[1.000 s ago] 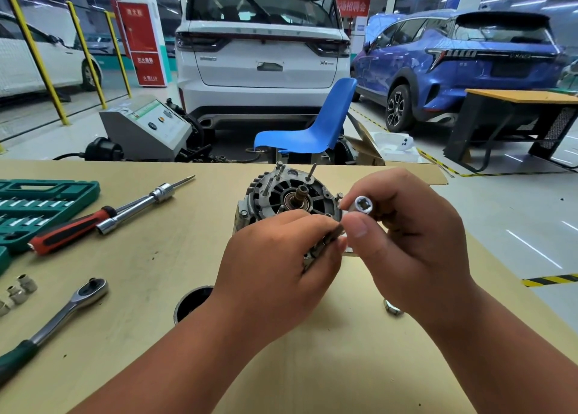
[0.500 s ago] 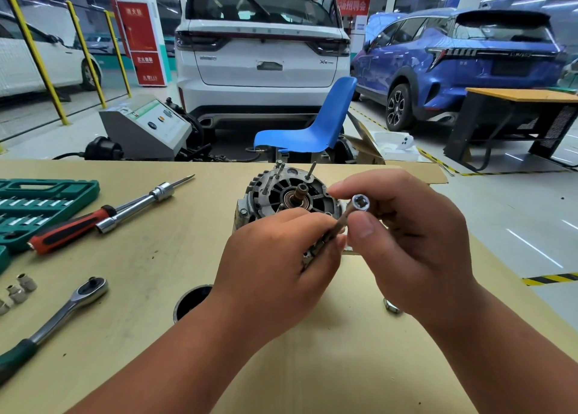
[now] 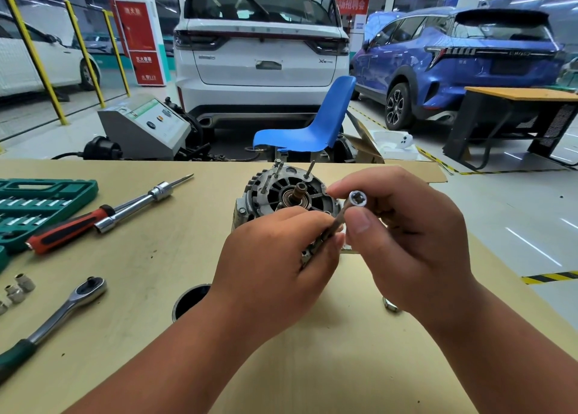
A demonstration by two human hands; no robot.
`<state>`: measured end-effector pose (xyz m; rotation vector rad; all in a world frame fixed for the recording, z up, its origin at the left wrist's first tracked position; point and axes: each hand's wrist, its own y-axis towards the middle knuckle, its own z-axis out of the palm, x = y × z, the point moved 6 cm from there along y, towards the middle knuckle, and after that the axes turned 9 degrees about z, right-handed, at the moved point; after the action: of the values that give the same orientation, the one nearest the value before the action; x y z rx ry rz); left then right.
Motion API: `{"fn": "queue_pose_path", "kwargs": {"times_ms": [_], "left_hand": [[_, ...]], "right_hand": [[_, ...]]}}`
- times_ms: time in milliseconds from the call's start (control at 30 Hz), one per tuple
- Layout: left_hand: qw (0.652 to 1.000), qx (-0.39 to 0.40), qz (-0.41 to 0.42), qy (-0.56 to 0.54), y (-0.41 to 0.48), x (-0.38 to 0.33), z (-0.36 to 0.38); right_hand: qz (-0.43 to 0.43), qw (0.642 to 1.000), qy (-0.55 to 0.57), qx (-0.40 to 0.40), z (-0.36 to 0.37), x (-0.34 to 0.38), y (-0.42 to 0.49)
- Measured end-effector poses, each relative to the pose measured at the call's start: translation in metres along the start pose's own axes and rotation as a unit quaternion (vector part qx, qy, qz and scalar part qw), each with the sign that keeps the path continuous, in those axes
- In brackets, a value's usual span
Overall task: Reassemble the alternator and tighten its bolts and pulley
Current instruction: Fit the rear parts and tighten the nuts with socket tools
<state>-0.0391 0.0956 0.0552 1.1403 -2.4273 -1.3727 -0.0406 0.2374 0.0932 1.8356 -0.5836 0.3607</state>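
Alternator (image 3: 281, 194) at the centre of the frame, lying on the desk (image 3: 156, 257) with its rotor shaft (image 3: 299, 191) pointing up and other long bolts (image 3: 310, 167) standing loosely at the far rim of the housing. Right hand (image 3: 416, 248), right of centre: thumb and forefinger pinch a slim bolt (image 3: 336, 222) just below its silver, socket-shaped end (image 3: 357, 199); whether that end is the bolt's own head or a socket set on it cannot be told. Left hand (image 3: 275, 263), below the alternator: fingers curled round the lower part of the same bolt, against the near rim of the housing; the tip and the hole it meets are hidden beneath them. Step in hand, by judgement: starting this bolt by hand. Good practice is to bring the tilted bolt into line with its hole, guide the tip with the left fingers, and turn lightly with the right until the thread catches, since forcing it risks cross-threading. Ratchet (image 3: 62, 307) and red-handled driver (image 3: 72, 226), left of the frame, serve once every bolt is started.
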Motion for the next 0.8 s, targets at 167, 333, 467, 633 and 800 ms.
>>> {"fn": "queue_pose_path", "kwargs": {"times_ms": [167,333,467,633,800], "left_hand": [[1.0,0.002,0.001,0.001,-0.0001,-0.0004,0.0004],[1.0,-0.001,0.004,-0.003,0.0002,-0.001,-0.0002],[1.0,0.002,0.004,-0.007,-0.0005,-0.0005,0.0005],[1.0,0.002,0.007,-0.007,-0.0002,-0.001,0.0005],[1.0,0.002,0.012,0.0,0.0001,-0.002,-0.0003]], "right_hand": [[0.001,1.0,0.0,0.001,-0.0001,-0.0009,0.0002],[0.007,1.0,0.004,0.002,0.0004,-0.0022,-0.0002],[-0.003,1.0,-0.004,-0.002,-0.0002,0.0006,0.0002],[0.002,1.0,-0.001,-0.001,0.0,-0.0008,-0.0001],[0.004,1.0,0.0,-0.001,0.0002,-0.0019,-0.0002]]}}
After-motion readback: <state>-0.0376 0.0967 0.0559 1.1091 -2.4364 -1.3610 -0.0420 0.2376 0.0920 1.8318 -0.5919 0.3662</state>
